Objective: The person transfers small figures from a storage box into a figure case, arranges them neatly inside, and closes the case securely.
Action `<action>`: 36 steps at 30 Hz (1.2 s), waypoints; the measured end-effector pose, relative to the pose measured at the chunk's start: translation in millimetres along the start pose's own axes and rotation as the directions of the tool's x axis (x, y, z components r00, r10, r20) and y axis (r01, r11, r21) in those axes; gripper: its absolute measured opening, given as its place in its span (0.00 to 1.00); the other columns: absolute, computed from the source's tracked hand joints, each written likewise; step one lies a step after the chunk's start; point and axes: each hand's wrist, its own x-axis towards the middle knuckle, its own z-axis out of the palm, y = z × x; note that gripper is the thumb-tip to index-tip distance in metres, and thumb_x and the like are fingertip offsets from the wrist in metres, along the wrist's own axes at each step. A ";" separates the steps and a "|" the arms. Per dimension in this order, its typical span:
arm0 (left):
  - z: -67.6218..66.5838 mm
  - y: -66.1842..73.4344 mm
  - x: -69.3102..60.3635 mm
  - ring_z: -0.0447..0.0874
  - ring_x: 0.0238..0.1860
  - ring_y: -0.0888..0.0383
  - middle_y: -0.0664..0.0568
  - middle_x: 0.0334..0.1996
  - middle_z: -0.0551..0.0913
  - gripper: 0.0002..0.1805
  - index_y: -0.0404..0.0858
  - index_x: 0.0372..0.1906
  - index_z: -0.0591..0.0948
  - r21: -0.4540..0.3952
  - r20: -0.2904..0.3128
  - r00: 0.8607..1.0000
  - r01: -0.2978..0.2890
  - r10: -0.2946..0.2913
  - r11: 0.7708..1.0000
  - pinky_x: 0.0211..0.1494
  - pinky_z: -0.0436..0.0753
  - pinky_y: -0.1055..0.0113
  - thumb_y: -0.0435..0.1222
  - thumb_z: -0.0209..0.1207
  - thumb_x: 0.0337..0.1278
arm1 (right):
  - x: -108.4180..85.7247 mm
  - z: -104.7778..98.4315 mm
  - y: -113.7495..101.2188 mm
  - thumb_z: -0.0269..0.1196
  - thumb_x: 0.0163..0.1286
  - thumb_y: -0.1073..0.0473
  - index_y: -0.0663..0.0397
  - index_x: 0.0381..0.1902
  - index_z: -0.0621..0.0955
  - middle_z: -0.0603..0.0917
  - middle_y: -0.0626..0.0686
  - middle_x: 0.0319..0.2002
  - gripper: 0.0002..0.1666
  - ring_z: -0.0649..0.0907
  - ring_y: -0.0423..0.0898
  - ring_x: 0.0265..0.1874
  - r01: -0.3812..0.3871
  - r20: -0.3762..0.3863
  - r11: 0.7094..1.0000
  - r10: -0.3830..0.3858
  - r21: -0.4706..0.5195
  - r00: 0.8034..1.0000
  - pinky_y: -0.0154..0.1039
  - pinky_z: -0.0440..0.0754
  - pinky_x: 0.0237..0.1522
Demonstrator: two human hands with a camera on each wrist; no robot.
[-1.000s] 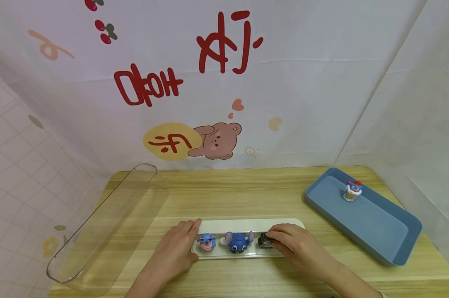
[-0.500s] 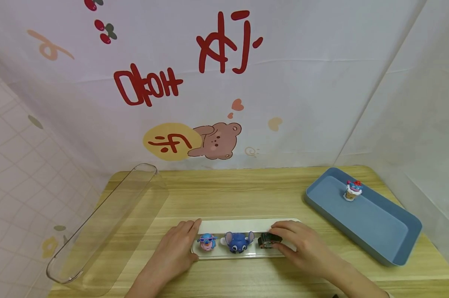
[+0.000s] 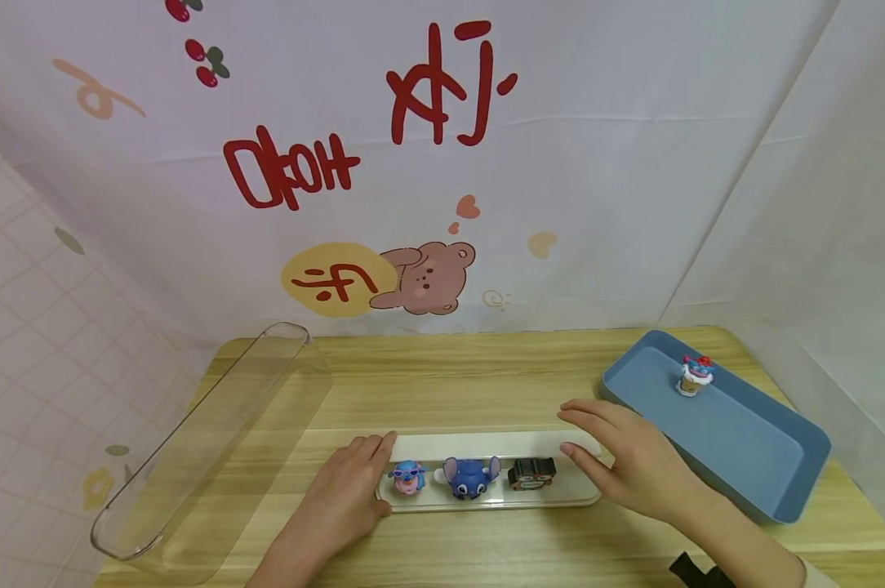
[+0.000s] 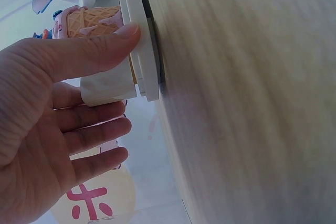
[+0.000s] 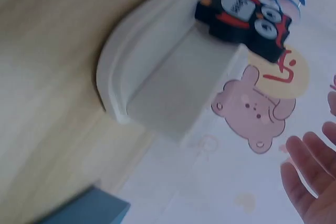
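My left hand (image 3: 340, 490) grips the left end of a white two-step display base (image 3: 479, 445), its thumb on the front edge and fingers behind. On the lower step stand a small blue figure with sunglasses and a pink body (image 3: 409, 478), a big-eared blue figure (image 3: 469, 480) and a black block-shaped toy with red and white parts (image 3: 532, 474). In the left wrist view, the small figure's waffle-patterned cone (image 4: 97, 22) is by my thumb. My right hand (image 3: 633, 457), fingers apart and holding nothing, is over the base's right end, away from the black toy.
A clear plastic cover (image 3: 215, 441) lies on the wooden table (image 3: 413, 380) at left. At right is a blue tray (image 3: 751, 457) with a blue-and-white cupcake-like figure (image 3: 695, 377) inside. A printed white curtain (image 3: 597, 188) hangs behind. Something black (image 3: 700, 572) shows by the right forearm.
My right hand has let go of the black toy and moved right and slightly up, leaving the toy standing on the base. The left hand has stayed in place.
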 end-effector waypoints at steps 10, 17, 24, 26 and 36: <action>-1.2 0.7 0.2 0.80 0.58 0.47 0.44 0.56 0.82 0.50 0.28 0.68 0.76 -0.004 0.005 1.000 -0.001 0.001 1.000 0.59 0.82 0.47 0.34 0.85 0.33 | 6.2 -25.0 27.5 0.51 0.83 0.37 0.62 0.55 0.85 0.87 0.57 0.52 0.34 0.87 0.57 0.48 -0.036 -0.067 0.996 0.030 -0.085 0.997 0.34 0.76 0.56; -1.7 1.3 -0.1 0.79 0.59 0.46 0.44 0.56 0.82 0.50 0.28 0.69 0.75 -0.010 0.017 1.000 0.010 -0.010 1.000 0.60 0.81 0.46 0.34 0.85 0.34 | 1.5 -46.1 55.6 0.50 0.80 0.31 0.65 0.57 0.84 0.86 0.61 0.54 0.41 0.86 0.60 0.48 -0.127 -0.089 0.976 0.112 -0.176 0.990 0.51 0.81 0.41; -1.5 1.3 0.0 0.79 0.59 0.47 0.44 0.56 0.81 0.49 0.28 0.69 0.75 -0.013 0.010 1.000 0.011 -0.010 1.000 0.61 0.81 0.46 0.34 0.85 0.35 | -9.8 -62.5 90.7 0.76 0.61 0.53 0.65 0.62 0.81 0.85 0.62 0.58 0.35 0.88 0.55 0.35 -0.207 -0.047 0.956 0.201 -0.210 0.978 0.43 0.83 0.29; -1.4 1.3 0.0 0.79 0.59 0.47 0.45 0.56 0.82 0.49 0.28 0.69 0.75 -0.008 0.009 1.000 0.008 -0.008 1.000 0.60 0.81 0.47 0.34 0.85 0.35 | -12.5 -65.2 100.8 0.80 0.54 0.59 0.66 0.63 0.80 0.84 0.62 0.58 0.39 0.87 0.57 0.41 -0.235 -0.033 0.950 0.233 -0.204 0.972 0.45 0.83 0.36; -1.3 1.2 0.2 0.79 0.59 0.47 0.44 0.57 0.81 0.50 0.28 0.69 0.75 -0.006 0.017 1.000 0.009 -0.009 1.000 0.60 0.81 0.48 0.34 0.85 0.35 | -37.5 -72.0 148.3 0.79 0.59 0.52 0.72 0.65 0.76 0.77 0.73 0.62 0.44 0.79 0.75 0.54 -0.391 0.043 0.894 0.409 -0.217 0.911 0.71 0.78 0.43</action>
